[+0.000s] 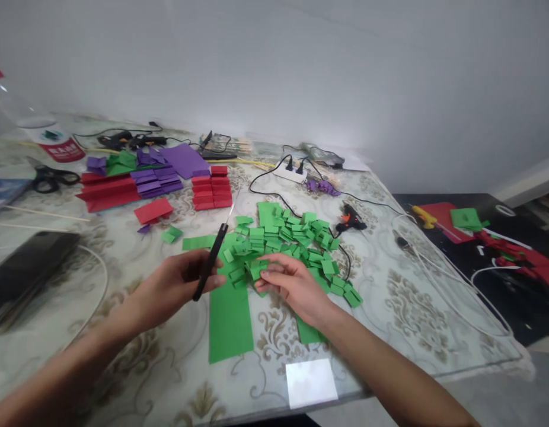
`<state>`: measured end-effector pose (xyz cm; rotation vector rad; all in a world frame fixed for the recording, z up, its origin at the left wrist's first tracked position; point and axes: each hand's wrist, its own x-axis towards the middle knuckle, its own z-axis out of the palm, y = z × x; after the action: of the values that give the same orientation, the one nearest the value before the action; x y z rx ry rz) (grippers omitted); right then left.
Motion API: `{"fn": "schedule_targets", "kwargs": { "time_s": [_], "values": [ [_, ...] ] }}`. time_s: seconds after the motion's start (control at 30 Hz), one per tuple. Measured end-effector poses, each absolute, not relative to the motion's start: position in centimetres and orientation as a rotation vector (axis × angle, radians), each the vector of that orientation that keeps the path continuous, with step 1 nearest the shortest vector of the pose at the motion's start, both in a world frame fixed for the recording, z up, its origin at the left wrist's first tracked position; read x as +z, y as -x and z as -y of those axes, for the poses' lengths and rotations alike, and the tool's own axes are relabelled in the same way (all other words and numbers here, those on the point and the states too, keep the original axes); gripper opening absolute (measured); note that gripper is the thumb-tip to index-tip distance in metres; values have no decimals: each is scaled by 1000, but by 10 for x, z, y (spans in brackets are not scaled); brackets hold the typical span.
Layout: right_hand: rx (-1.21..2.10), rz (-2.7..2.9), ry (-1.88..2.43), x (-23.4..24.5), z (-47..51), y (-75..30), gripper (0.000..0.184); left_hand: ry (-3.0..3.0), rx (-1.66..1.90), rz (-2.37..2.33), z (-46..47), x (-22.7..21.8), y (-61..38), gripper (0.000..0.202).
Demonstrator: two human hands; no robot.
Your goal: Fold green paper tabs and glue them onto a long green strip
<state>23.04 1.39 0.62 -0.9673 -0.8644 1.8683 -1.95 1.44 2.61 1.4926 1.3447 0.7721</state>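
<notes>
My left hand (179, 281) is closed on a knife with a slim black handle (211, 261) and a thin shiny blade, tilted up and away from me. Between the thumb and fingers of my right hand (292, 284) is a small folded piece of green paper (257, 269). Just beyond both hands lies a loose heap of similar green paper pieces (296, 234), partly hidden by my right hand. Long green paper strips (230, 326) lie flat beneath and in front of the heap.
Red folded paper (212, 188) and purple folded paper (156, 181) lie at the back left, near black scissors (52, 178) and a bottle (56, 139). A phone (29, 267) rests at left. A glue gun (350, 219) and a power strip (290, 172) sit behind the heap, with cables trailing right.
</notes>
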Motion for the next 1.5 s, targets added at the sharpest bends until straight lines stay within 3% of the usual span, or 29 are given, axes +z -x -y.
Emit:
{"fn": "schedule_targets", "kwargs": {
  "time_s": [0.17, 0.43, 1.0, 1.2, 1.4, 1.5],
  "values": [
    [1961, 803, 930, 6, -8, -226, 25, -1395, 768, -1286, -2, 26, -1, 36],
    [1984, 783, 841, 2, -1, -218, 29, -1245, 852, -1254, -1, 20, -10, 28],
    [1851, 968, 1054, 3, 9, -215, 20, -1377, 826, -1281, 6, 12, -12, 27],
    [1905, 1157, 1006, 3, 13, -221, 34, -1311, 868, -1267, 5, 16, -8, 25],
    [1708, 1321, 1026, 1, 17, -220, 25, -1181, 775, -1228, 3, 27, -9, 24],
    [1717, 1368, 973, 4, 17, -222, 31, -1157, 773, -1210, 2, 30, -11, 22]
  ]
}}
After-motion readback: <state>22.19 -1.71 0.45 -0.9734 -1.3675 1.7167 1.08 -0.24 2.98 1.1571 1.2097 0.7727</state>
